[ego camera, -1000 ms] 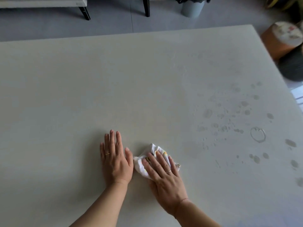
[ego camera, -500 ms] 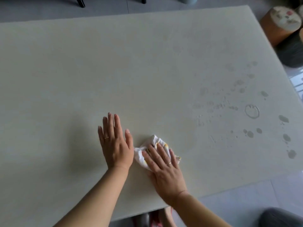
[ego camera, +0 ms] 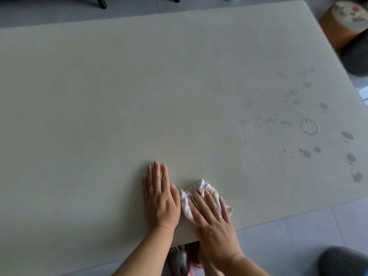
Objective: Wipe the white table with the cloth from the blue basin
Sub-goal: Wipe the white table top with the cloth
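Note:
A crumpled white cloth [ego camera: 200, 190] with yellow marks lies on the white table [ego camera: 119, 86] near its front edge. My right hand [ego camera: 214, 218] presses flat on the cloth with straight fingers, covering most of it. Just left of the cloth, my left hand [ego camera: 160, 196] rests flat on the bare tabletop, its thumb touching the cloth's edge. Wet spots and a ring mark [ego camera: 308, 126] dot the table's right side. The blue basin is not in view.
A brown round stool with a patterned top [ego camera: 342, 22] and a dark cushion [ego camera: 356, 52] stand past the table's right edge. Black furniture legs [ego camera: 100, 2] show on the grey floor beyond the far edge. A dark object [ego camera: 344, 261] sits at the bottom right.
Both hands and the cloth have come back toward the table's front edge. The view has tilted down, so the front edge and the floor below now show.

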